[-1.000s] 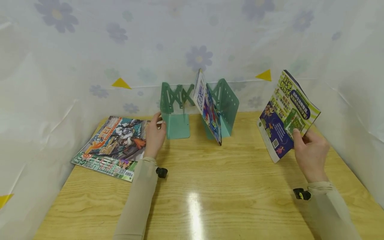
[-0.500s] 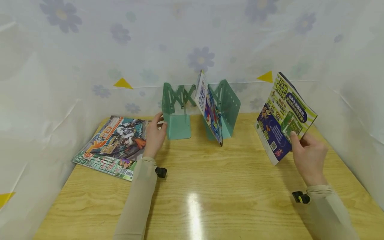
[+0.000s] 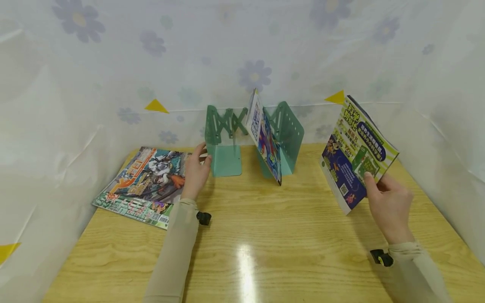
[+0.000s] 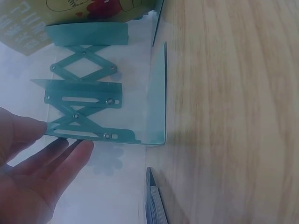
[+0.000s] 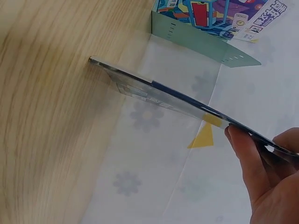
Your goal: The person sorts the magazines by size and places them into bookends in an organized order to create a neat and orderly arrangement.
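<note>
One standing, one held up, two lying flat

By our reading, the work is about partway along. We see a comic magazine [image 3: 270, 143] standing inside the green expandable bookend [image 3: 291, 130], set towards its right end and leaning, its top tipped left. Its near lower corner pokes out past the base plates. The left part of the bookend has room, so we judge that most of the filling is left. To its left on the wooden worktop [image 3: 299, 235] we find two magazines not yet stood up: a dark-covered magazine [image 3: 151, 176] lying flat across a green magazine [image 3: 130, 210].

Our left hand [image 3: 195, 172] grips the bookend's left end plate at its edge. Our right hand [image 3: 390, 206] pinches a green-and-purple magazine [image 3: 350, 147], thumb on the printed face, well apart from the bookend on its right side. Whether its lowest corner touches the worktop, we cannot tell.

That held magazine is shut and raised at a slant, its printed face towards us. Judging by the print, its long axis runs from lower left to upper right: the title end points up and right, the white strip at the foot down and left. Our right wrist view shows it nearly edge-on.
</note>
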A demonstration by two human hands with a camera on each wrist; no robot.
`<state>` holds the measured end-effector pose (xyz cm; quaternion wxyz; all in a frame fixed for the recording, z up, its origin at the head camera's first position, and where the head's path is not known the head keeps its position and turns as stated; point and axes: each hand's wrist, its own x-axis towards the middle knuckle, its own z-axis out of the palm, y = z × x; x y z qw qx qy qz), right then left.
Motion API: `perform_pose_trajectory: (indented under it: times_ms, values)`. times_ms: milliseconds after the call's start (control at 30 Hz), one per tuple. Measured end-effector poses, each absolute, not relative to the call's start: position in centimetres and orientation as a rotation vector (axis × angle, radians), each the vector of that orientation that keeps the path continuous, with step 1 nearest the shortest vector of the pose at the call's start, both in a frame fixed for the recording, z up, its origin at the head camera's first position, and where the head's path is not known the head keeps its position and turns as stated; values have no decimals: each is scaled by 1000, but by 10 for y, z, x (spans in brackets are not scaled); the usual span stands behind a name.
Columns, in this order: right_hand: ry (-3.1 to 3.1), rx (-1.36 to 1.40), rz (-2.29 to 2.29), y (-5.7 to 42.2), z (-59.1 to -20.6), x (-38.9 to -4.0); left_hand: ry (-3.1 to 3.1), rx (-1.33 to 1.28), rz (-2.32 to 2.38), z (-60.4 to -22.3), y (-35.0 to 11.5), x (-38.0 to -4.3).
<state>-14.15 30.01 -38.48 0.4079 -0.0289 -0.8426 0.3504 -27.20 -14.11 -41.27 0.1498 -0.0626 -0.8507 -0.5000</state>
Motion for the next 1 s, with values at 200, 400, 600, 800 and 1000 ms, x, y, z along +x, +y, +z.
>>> perform_pose_trajectory:
  times_ms: [200, 400, 600, 800, 1000]
  values:
    - [-2120, -49, 918, 298, -385, -136, -2441, -176, -1425, -413, -140, -273]
    - [-2132, -60, 916, 292, -385, -128, -2434, -178, -1428, -413, -140, -274]
    - [-2118, -16, 902, 285, -386, -123, -2437, -173, -1422, -415, -141, -272]
    - [-2112, -45, 912, 284, -386, -120, -2440, -161, -1427, -415, -140, -272]
    - [-2091, -18, 915, 281, -386, -115, -2442, -171, -1406, -414, -139, -271]
